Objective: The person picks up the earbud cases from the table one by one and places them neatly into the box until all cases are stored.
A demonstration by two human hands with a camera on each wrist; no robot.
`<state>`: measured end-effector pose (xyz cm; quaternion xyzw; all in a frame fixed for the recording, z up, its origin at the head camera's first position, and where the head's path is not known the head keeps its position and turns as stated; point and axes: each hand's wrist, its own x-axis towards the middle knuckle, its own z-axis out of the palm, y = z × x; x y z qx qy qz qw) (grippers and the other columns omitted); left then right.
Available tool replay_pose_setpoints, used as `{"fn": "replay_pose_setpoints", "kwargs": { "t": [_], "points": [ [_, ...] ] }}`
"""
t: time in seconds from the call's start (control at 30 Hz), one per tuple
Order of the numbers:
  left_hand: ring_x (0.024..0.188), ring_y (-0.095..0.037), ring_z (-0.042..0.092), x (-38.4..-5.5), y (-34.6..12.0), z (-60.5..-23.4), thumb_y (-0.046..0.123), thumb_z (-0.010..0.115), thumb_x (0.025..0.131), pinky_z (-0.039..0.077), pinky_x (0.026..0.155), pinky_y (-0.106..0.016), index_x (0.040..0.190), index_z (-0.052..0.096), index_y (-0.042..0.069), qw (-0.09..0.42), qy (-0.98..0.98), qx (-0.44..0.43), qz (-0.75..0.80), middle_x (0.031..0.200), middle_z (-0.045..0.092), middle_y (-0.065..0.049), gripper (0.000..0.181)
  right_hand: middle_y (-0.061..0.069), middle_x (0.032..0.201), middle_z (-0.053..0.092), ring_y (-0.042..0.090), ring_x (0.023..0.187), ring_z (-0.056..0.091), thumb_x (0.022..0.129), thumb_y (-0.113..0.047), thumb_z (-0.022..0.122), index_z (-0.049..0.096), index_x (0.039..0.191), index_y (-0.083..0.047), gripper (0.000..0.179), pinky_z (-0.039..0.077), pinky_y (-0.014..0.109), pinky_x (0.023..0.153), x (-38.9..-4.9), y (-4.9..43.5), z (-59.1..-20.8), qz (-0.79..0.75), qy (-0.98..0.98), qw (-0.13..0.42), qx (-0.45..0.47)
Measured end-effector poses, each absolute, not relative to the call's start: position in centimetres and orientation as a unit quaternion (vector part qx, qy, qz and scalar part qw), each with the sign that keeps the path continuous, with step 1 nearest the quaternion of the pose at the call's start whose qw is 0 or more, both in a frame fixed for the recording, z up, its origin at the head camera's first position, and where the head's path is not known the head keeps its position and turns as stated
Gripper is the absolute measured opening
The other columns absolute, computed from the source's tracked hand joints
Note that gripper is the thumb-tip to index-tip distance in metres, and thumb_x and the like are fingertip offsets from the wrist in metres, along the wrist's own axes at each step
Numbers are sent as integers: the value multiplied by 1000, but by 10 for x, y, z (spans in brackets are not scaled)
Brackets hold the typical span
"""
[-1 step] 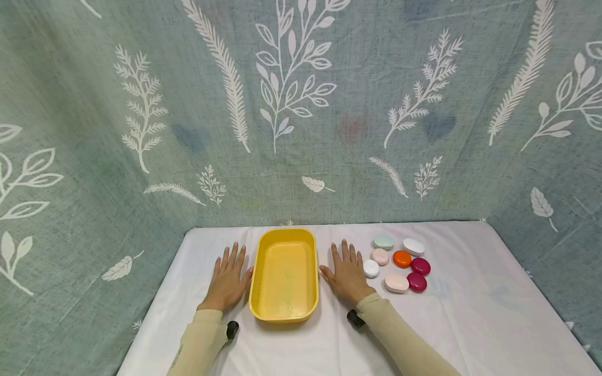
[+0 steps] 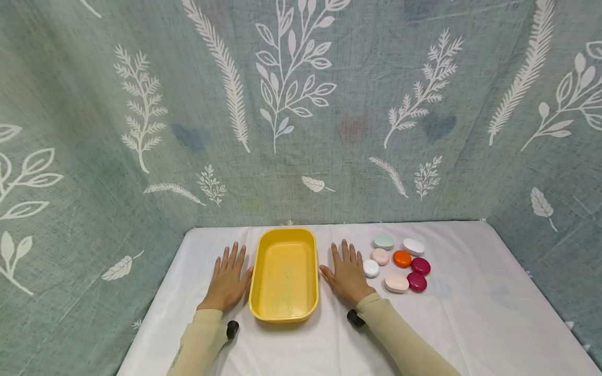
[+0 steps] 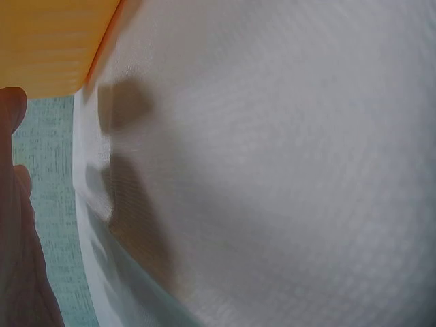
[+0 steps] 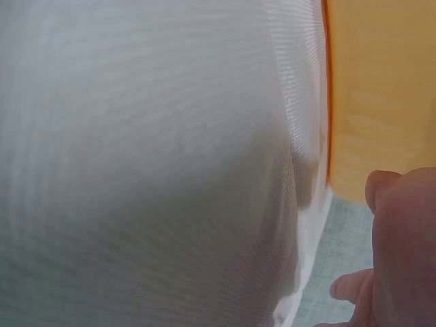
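A yellow plastic tub (image 2: 284, 313) with rounded corners stands on the white-covered table between the two hands. To its left my left hand (image 2: 227, 284) lies palm down, fingers straight, thumb beside the tub's wall. My right hand (image 2: 347, 275) is likewise palm down on the other side, its thumb pointing at the tub. Both hold nothing. Several smooth pieces that look like soap bars lie just right of my right hand: pale green (image 2: 383, 242), white oval (image 2: 413, 247), orange (image 2: 402, 259), pale pink (image 2: 396, 283) and dark red (image 2: 417, 282) among them.
A white cloth (image 2: 475, 313) covers the table. Patterned green fabric (image 2: 301, 183) hangs behind it and along both sides. A small black device (image 2: 232, 330) sits at the left wrist and another black device (image 2: 356, 318) at the right.
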<state>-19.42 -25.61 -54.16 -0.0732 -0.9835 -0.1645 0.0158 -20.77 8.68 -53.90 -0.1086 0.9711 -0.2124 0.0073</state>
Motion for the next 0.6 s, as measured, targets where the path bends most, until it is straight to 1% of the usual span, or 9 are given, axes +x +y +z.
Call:
{"fn": "replay_pose_setpoints", "kwargs": {
  "t": [0.23, 0.33, 0.5, 0.6],
  "points": [
    [161, -47, 4, -193, -255, -539, 39, 44, 113, 0, 127, -63, 169, 16, 1, 12, -984, -69, -166, 176, 6, -22, 73, 33, 170, 19, 53, 157, 19, 109, -47, 53, 32, 165, 0, 76, 15, 65, 126, -208, 88, -540, -213, 971, 13, -104],
    [160, -48, 6, -193, -255, -539, 40, 44, 113, 2, 127, -64, 168, 17, 1, 17, -983, -69, -169, 175, 7, -22, 73, 32, 170, 18, 52, 157, 19, 109, -46, 53, 32, 165, 0, 76, 14, 65, 126, -207, 90, -539, -216, 971, 12, -102],
    [160, -48, 7, -191, -255, -536, 40, 45, 113, 4, 126, -66, 168, 19, 1, 33, -980, -73, -183, 175, 9, -23, 72, 34, 169, 20, 54, 155, 21, 109, -45, 55, 33, 164, 1, 75, 15, 66, 125, -204, 95, -535, -220, 970, 2, -103],
    [160, -48, 6, -192, -255, -534, 39, 44, 114, 4, 126, -67, 169, 18, 2, 35, -978, -72, -192, 175, 10, -22, 71, 36, 166, 25, 56, 153, 24, 108, -42, 59, 36, 162, 2, 74, 17, 68, 124, -202, 100, -533, -222, 969, -14, -104]
  ]
}}
